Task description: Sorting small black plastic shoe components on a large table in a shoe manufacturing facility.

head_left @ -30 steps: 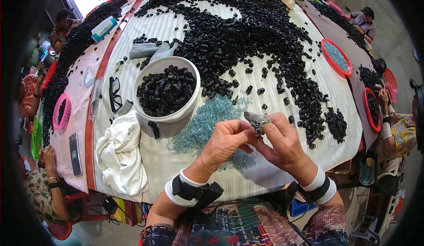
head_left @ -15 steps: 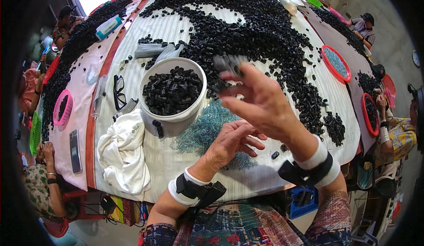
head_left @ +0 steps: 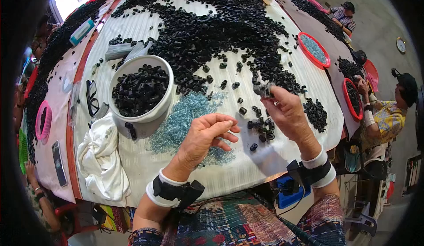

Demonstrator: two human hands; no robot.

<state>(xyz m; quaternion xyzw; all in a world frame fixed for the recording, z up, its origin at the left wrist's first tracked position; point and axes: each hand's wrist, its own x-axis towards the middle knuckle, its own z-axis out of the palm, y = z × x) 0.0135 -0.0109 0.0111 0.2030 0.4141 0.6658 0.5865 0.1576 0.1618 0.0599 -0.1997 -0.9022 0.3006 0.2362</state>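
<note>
Hovering just right of the loose black cylinders [head_left: 262, 130], the right hand [head_left: 289, 116] is nearer, its grasp unclear. The left hand [head_left: 204, 135] looks relaxed, empty.

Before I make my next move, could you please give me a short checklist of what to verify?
1. Right hand has the grey bundle: ok, pinched in its fingers.
2. Left hand holds nothing: cannot tell, a tiny piece could be hidden.
3. Bowl upright: ok, with black parts inside.
4. Bluish bits contained: not ok, spread loose.
5. Glasses away from both hands: ok.
</note>
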